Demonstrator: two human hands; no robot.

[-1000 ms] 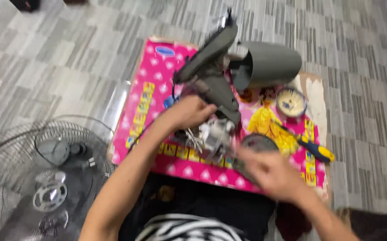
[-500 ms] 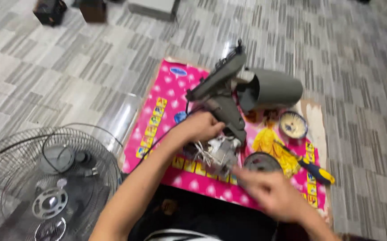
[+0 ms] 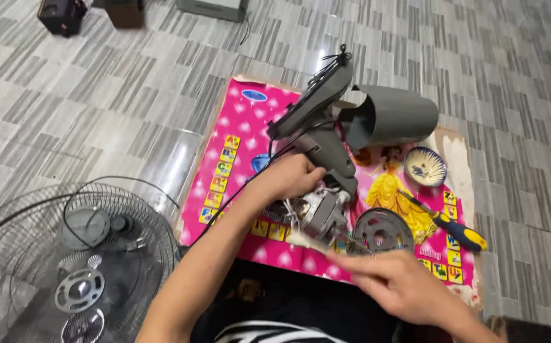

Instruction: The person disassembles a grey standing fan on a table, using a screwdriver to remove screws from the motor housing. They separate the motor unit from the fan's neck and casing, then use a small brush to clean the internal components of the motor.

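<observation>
Disassembly stage: the left hand (image 3: 291,178) grips the exposed metal fan motor (image 3: 320,213) lying on the pink printed play mat (image 3: 237,152), below the grey plastic motor housing (image 3: 390,117). The right hand (image 3: 402,286), blurred, pinches a thin pale tool (image 3: 304,240) at the motor. Judged next: steady, precise tip placement.

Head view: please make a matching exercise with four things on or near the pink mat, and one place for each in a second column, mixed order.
1. wire fan guard
2. small patterned ceramic bowl
3. blue and yellow screwdriver
4. grey plastic fan housing

a. far edge of the pink mat
b. on the tiled floor, left of the mat
c. right part of the mat, below the bowl
d. just below the housing

Pairs: 1-b, 2-d, 3-c, 4-a
</observation>
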